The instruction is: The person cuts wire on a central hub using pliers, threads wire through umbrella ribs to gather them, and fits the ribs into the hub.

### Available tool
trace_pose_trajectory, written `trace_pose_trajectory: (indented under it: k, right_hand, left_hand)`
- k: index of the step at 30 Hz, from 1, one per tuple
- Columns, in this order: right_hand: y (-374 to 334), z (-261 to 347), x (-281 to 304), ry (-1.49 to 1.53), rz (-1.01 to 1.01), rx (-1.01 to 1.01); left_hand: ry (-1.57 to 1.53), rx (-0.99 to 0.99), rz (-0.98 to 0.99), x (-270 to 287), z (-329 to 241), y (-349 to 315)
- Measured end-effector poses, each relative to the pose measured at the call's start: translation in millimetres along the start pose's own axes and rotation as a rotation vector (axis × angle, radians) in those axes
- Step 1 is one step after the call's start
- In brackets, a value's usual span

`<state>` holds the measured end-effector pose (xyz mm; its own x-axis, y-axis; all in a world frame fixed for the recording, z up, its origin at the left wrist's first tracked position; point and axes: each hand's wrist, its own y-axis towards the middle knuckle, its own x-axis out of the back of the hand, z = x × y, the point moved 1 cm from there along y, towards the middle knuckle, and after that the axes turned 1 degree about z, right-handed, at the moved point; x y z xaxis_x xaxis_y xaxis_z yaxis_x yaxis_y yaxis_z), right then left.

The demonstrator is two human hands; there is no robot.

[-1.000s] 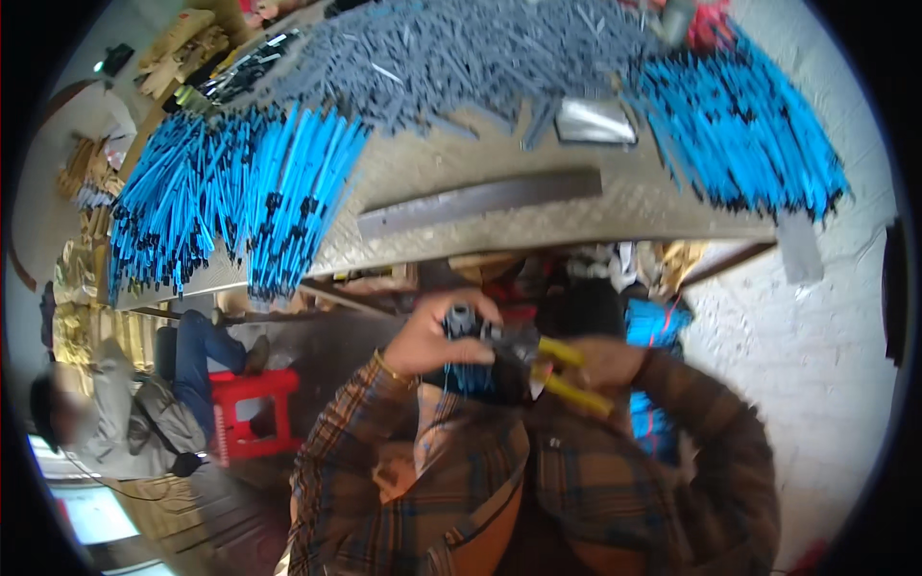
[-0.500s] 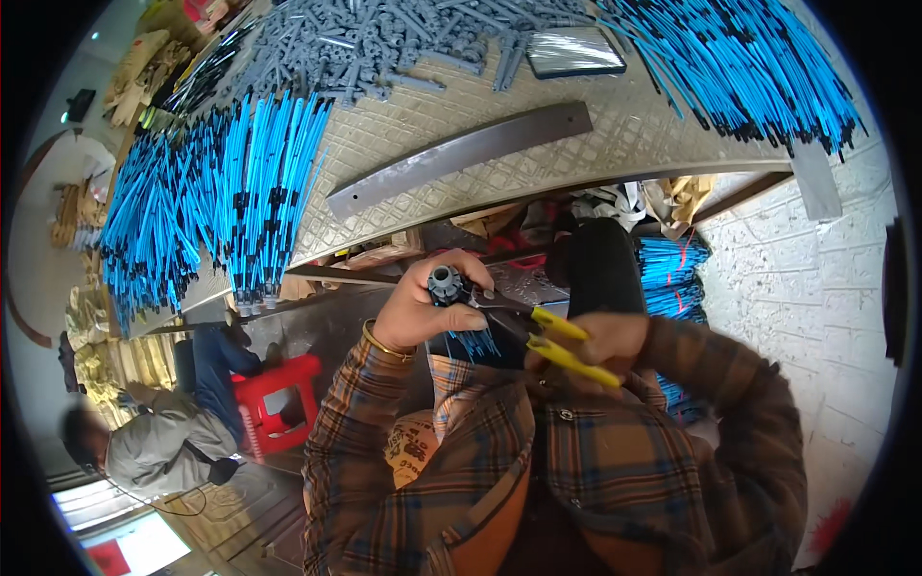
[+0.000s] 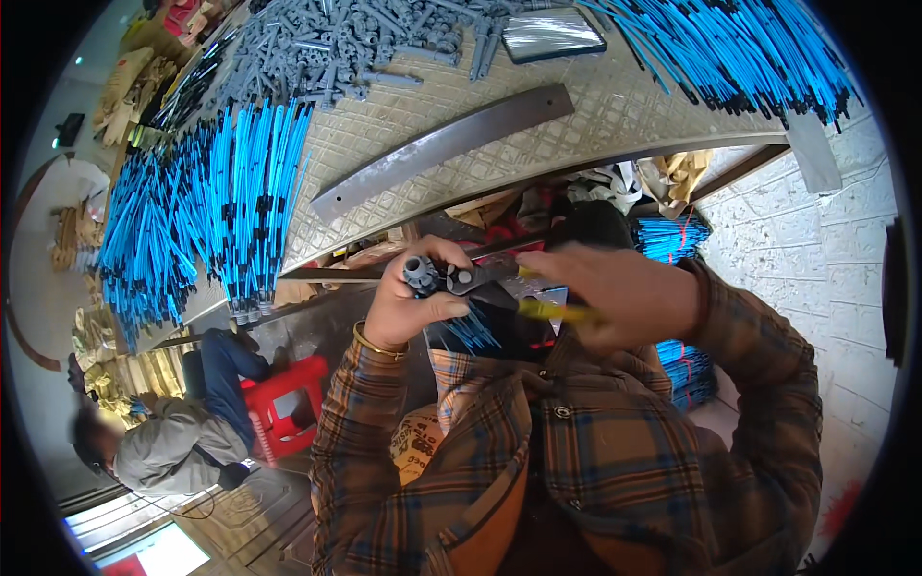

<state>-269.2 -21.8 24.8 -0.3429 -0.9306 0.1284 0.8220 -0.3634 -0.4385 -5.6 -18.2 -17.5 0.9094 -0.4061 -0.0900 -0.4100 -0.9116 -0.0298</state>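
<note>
In front of my chest my left hand (image 3: 399, 305) is closed around a grey ribbed plastic fitting (image 3: 420, 273), its round end facing up between thumb and fingers. My right hand (image 3: 624, 293) grips pliers (image 3: 557, 310) with yellow handles. Their dark metal jaws (image 3: 471, 279) reach to the side of the fitting, at my left fingertips; whether they bite on anything is too small to tell. Thin blue strands (image 3: 469, 331) hang below my left hand, and their link to the fitting is hidden.
Across the worktable (image 3: 384, 226) lie a dark curved metal bar (image 3: 447, 149), a heap of grey plastic parts (image 3: 327, 48), a shallow dark tray (image 3: 554, 36) and blue rods (image 3: 730, 43). More blue rods (image 3: 240, 192) stand left. Another person (image 3: 178, 446) sits near a red stool (image 3: 286, 408).
My right hand has brought the pliers left and up, so their jaws now meet the fitting's side. My left hand has shifted slightly left with the fitting, which is tilted more.
</note>
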Motion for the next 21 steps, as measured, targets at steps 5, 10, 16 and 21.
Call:
trace_pose_trajectory:
  k: [5, 10, 16, 21]
  right_hand:
    - [9.6, -45.8, -41.2, 0.151, -0.112, 0.138]
    - [16.9, -57.2, -40.4, 0.887, 0.377, 0.005]
    - [1.8, -5.0, -16.8, -0.646, -0.471, 0.404]
    - [-4.7, 2.4, -6.8, -0.252, -0.169, 0.154]
  left_hand:
    - [0.021, -0.032, 0.045, -6.6, -11.9, 4.7]
    - [0.035, -0.031, 0.296, -0.7, -4.0, 4.0]
    - [-0.046, -0.005, 0.103, -4.9, -3.2, 0.1]
    - [0.032, -0.012, 0.052, -7.3, -9.0, 4.2]
